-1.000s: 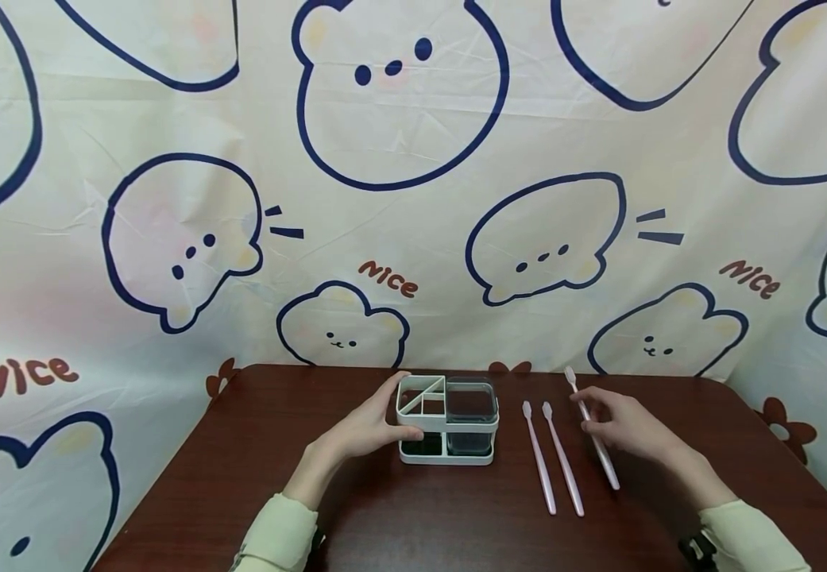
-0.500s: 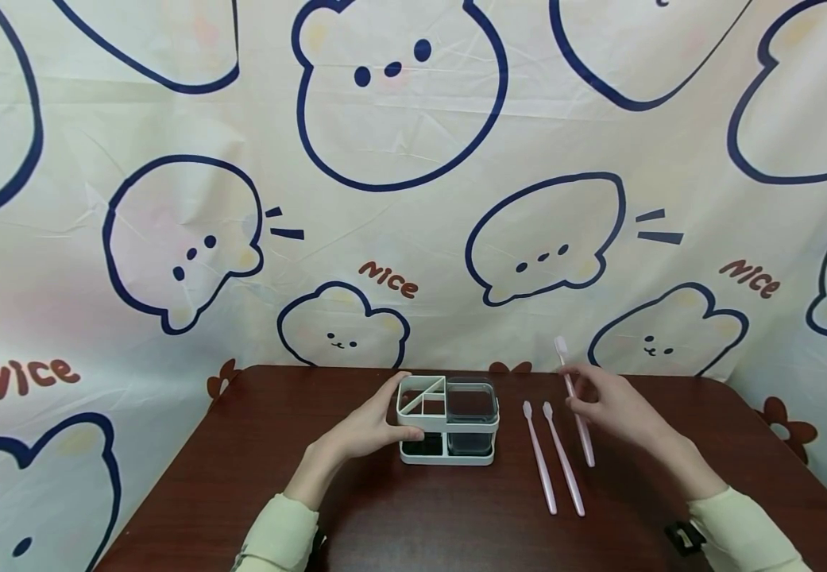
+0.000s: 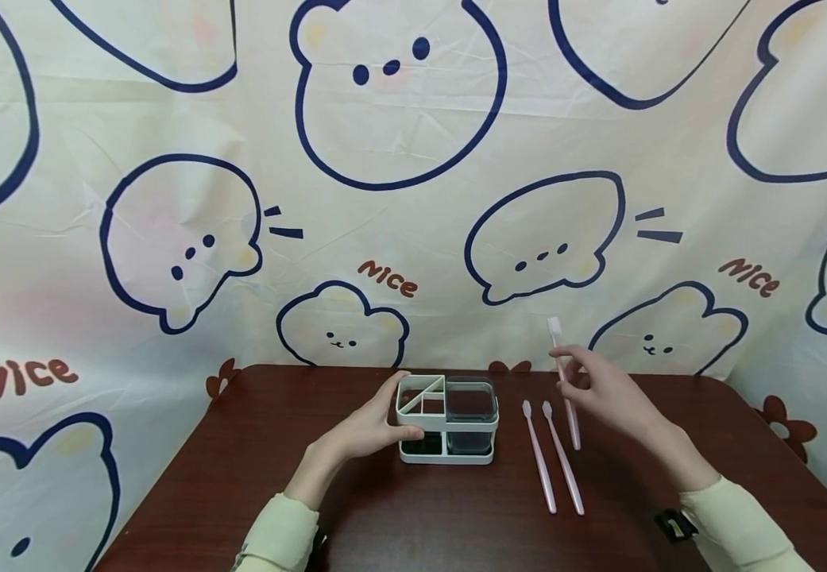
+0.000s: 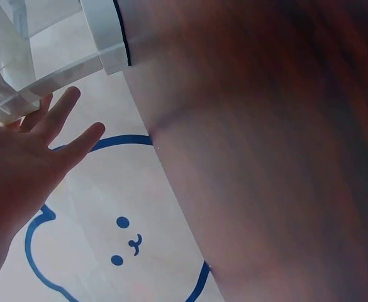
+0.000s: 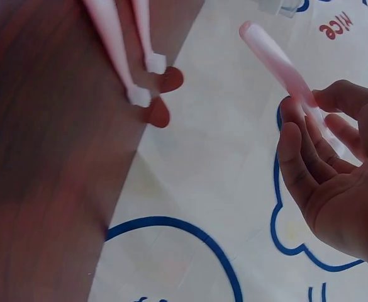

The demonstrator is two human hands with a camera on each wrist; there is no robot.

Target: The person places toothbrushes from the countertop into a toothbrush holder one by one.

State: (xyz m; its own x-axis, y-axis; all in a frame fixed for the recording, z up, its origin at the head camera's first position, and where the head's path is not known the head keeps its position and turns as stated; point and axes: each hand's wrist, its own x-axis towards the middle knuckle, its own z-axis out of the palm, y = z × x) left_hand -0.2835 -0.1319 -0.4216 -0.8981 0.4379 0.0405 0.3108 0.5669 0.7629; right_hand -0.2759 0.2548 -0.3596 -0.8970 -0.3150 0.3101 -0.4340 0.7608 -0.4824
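My left hand (image 3: 366,423) grips the left side of a white toothbrush holder (image 3: 449,427), thumb across its front and fingers behind. The holder has a divided top on the left and a clear grey cup (image 3: 472,400) on the right. In the left wrist view, two fingers of that hand stretch out below the holder's frame (image 4: 70,77). My right hand (image 3: 609,393) pinches a pink toothbrush (image 3: 572,421) near its neck, bristle head up and handle end down. The right wrist view shows this toothbrush (image 5: 275,53) between thumb and fingers, raised off the table.
Two more pink toothbrushes, one on the left (image 3: 540,461) and one on the right (image 3: 565,461), lie side by side on the dark brown table (image 3: 384,524), right of the holder. A cream cloth with bear drawings (image 3: 399,119) hangs behind the table's back edge.
My right hand has lifted the toothbrush off the table and carried it left and up, closer to the two lying toothbrushes. My left hand and the holder have stayed in place.
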